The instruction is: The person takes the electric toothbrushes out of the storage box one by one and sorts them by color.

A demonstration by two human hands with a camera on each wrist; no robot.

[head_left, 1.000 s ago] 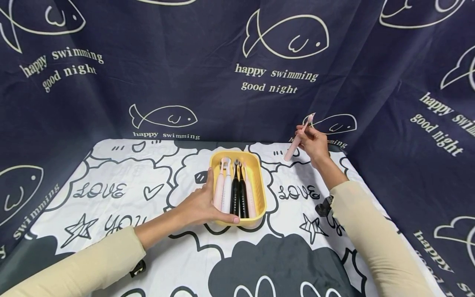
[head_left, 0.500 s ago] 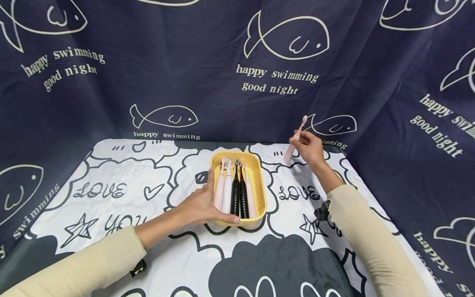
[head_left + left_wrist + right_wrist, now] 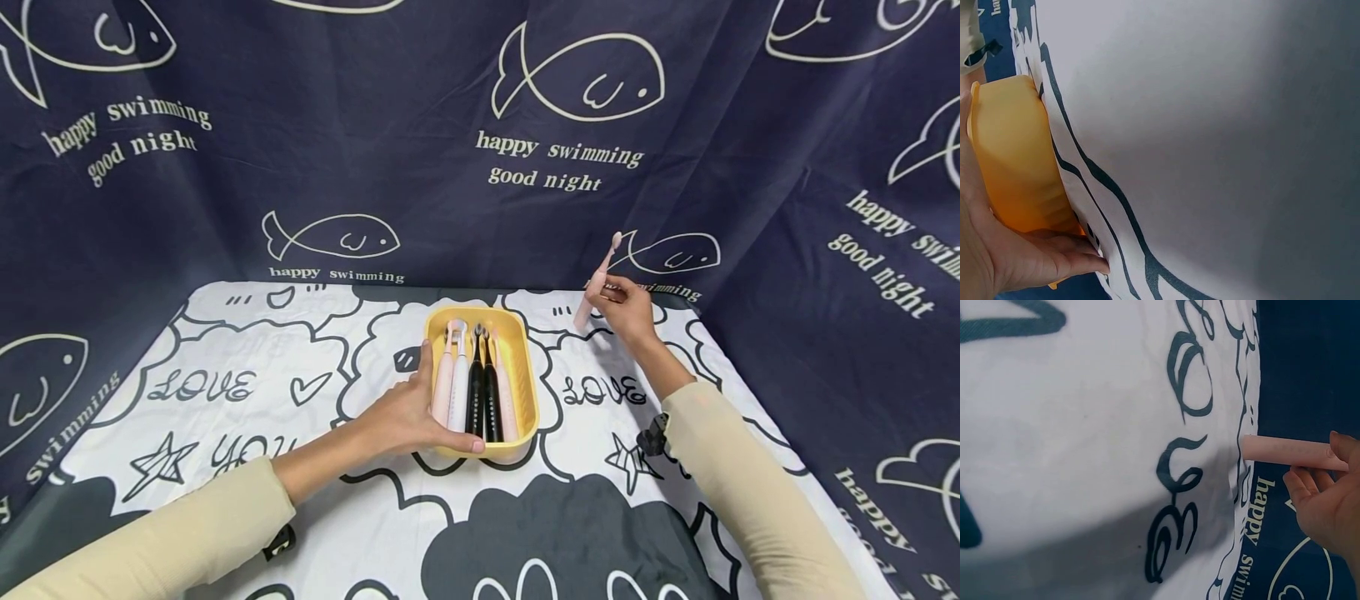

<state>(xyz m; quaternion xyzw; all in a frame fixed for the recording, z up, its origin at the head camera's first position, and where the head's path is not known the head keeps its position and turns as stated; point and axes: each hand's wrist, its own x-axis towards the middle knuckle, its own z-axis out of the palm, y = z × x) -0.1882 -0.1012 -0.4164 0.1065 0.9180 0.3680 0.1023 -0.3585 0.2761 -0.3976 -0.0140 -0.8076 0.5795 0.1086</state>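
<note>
My right hand (image 3: 628,312) holds a pink electric toothbrush (image 3: 602,275) by its handle over the far right of the table. The brush stands nearly upright, head up and leaning right; whether its base touches the cloth, I cannot tell. In the right wrist view, thumb and fingers pinch the pink handle (image 3: 1285,450). My left hand (image 3: 408,412) holds the near left corner of a yellow plastic basket (image 3: 531,375), thumb along the near rim and fingers against the left side. Inside lie pink, white (image 3: 460,383) and black electric toothbrushes (image 3: 476,392), side by side, heads away from me.
A white cloth with black drawings (image 3: 247,375) covers the table. Dark blue fish-print curtains (image 3: 435,167) hang behind it and at both sides. The right hand is close to the back curtain.
The right hand has shifted left and slid down the pink toothbrush, which has turned a little more upright. The left hand and the basket have stayed in place.
</note>
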